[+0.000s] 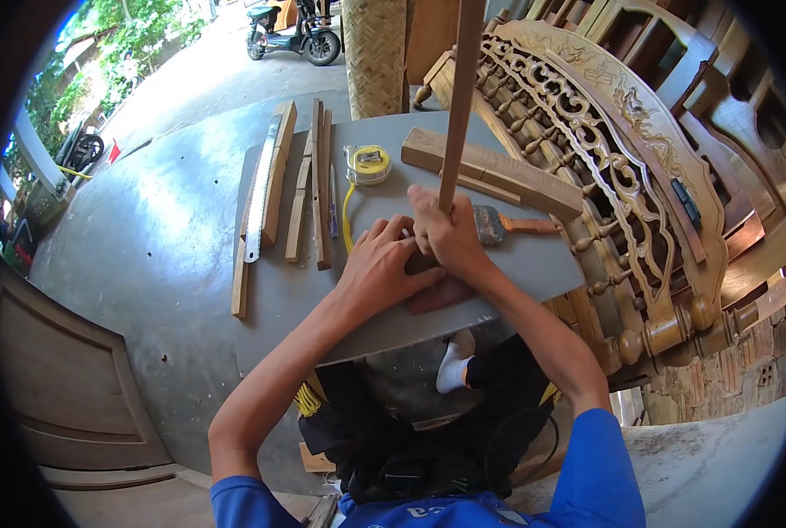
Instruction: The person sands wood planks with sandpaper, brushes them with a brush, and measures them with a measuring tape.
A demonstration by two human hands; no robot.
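A long, narrow wooden strip (461,97) stands nearly upright over the grey tabletop (366,308). My right hand (446,231) is closed round its lower end. Beside it, my left hand (380,268) rests low over the table with bent fingers; what lies beneath them is hidden. A reddish-brown piece (437,297) lies under my hands near the table's front edge. The yellow tape measure (369,165), its tape pulled out, lies beyond my left hand. To the right of my right hand is a brush (491,226) with an orange-brown handle.
A saw blade (263,198), wooden strips (316,194) and a pen (333,211) lie on the table's left part. A thick wooden block (489,167) lies at its back right. Carved wooden furniture (621,158) stands close on the right. A motorbike (300,37) is parked behind.
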